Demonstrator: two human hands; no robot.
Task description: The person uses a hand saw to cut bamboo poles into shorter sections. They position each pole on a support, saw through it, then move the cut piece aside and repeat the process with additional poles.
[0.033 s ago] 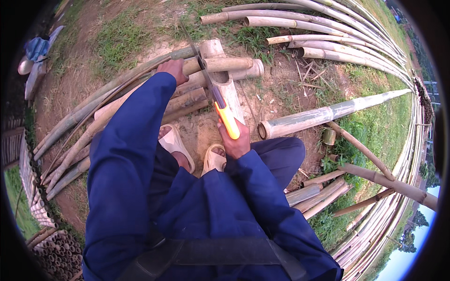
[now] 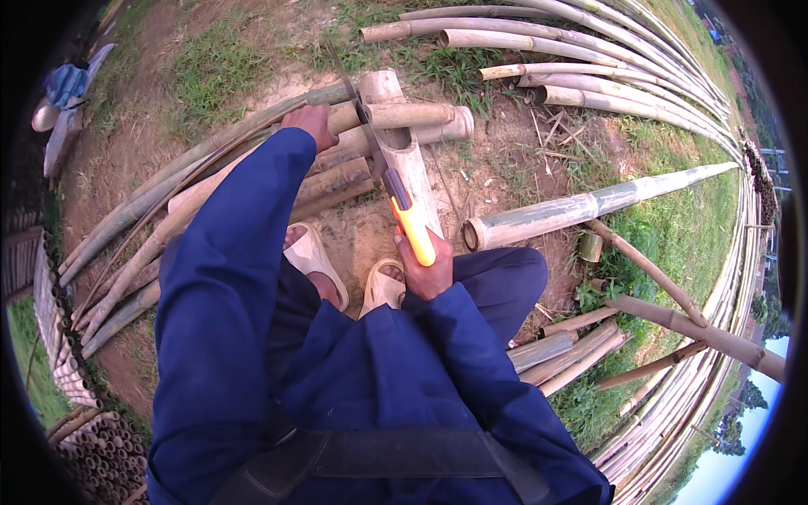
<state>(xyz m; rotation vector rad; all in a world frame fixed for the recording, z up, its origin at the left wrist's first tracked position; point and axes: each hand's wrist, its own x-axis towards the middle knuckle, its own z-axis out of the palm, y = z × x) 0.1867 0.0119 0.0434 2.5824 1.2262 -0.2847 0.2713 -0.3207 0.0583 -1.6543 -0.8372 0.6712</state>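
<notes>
My right hand (image 2: 431,271) is closed around the yellow-orange handle of a hand saw (image 2: 411,223). The saw's long blade points away from me and lies across a bamboo pole (image 2: 412,115). My left hand (image 2: 311,124) grips this same pole just left of the blade, fingers wrapped over it. Beneath the pole a thick bamboo piece (image 2: 412,172), with an opening in its upper side, acts as a rest. How deep the blade sits in the pole cannot be made out.
More bamboo poles (image 2: 126,206) lie at the left, with cut tube ends (image 2: 105,454) stacked at lower left. Long poles (image 2: 539,42) spread across the far right. A thick greenish pole (image 2: 547,217) lies right of my knee, near short pieces (image 2: 572,353). My sandalled feet (image 2: 383,288) stand close below the saw.
My right hand and the saw handle have shifted slightly toward me, drawing the blade back across the pole. My left hand stays in place on the bamboo.
</notes>
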